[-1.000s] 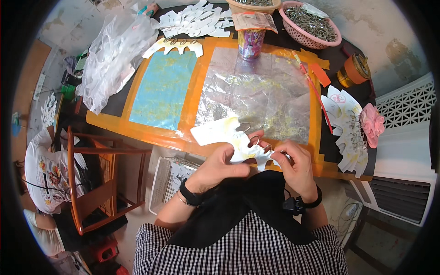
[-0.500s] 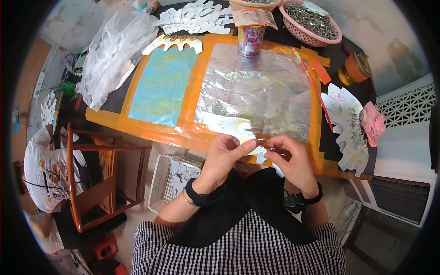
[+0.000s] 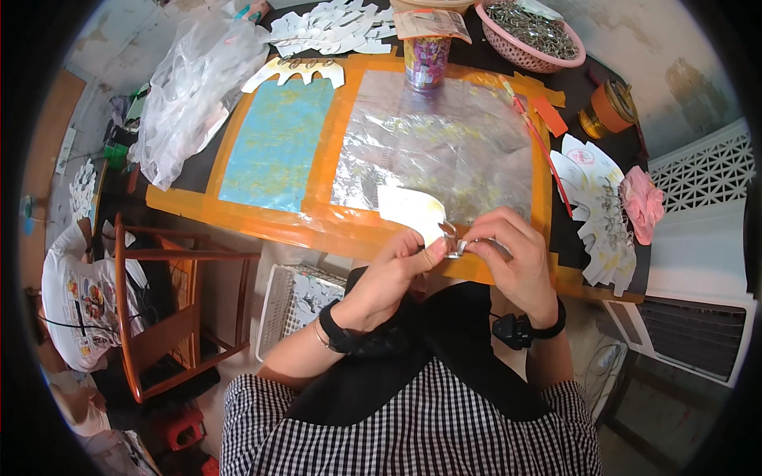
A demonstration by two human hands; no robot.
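My left hand (image 3: 397, 266) pinches a white scalloped card (image 3: 409, 211) at its near end, above the table's front edge. Close by its thumb, small metal rings (image 3: 448, 232) sit at the card's tabs. My right hand (image 3: 516, 258) is closed, fingertips and thumb together at the same end of the card, on what looks like a metal ring; the fingers partly hide it. Both hands are nearly touching. A similar card (image 3: 295, 73) with several rings on its tabs lies at the blue sheet's far edge.
Farther back are a pink basket (image 3: 530, 63) of metal pieces, a purple patterned cup (image 3: 426, 63), loose white cards (image 3: 329, 30) and a plastic bag (image 3: 194, 95). Ringed cards (image 3: 599, 214), a pink cloth (image 3: 641, 205) and an amber jar (image 3: 609, 109) stand right. A wooden chair (image 3: 171, 317) is left.
The card has turned in my left hand, so its broad white end points farther up. My right hand has shifted slightly right and up, its fingers more extended.
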